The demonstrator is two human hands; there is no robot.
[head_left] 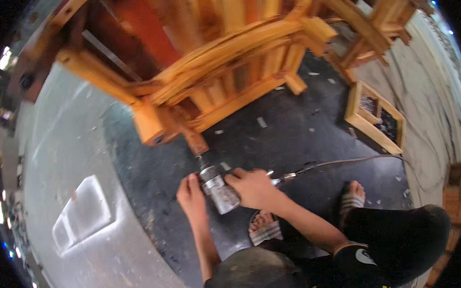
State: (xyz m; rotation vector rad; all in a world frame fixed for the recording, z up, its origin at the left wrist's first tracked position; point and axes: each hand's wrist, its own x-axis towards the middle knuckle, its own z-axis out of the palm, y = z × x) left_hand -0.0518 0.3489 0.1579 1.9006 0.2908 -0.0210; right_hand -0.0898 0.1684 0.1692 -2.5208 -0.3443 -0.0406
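Note:
My right hand (253,188) grips a silver air drill (220,190), fingers wrapped round its handle. A hose fitting leaves the drill on the right. The bit points up and away, at or very close to the end of a reddish wooden piece (195,140) on a slatted, orange-brown wooden furniture frame (225,48). Just left of the drill's front end is my left hand (193,200), fingers curled and drawn together. Whatever it may hold is too small to make out. The frame's thick corner post (150,124) stands beyond that hand.
An air hose (356,159) trails right across the dark mat (292,135). Near the mat's right edge stands a divided wooden box (362,117) of small dark and metallic hardware. More wooden furniture (365,27) is at far right. A pale, flat-sided patch (83,217) marks the grey floor at left.

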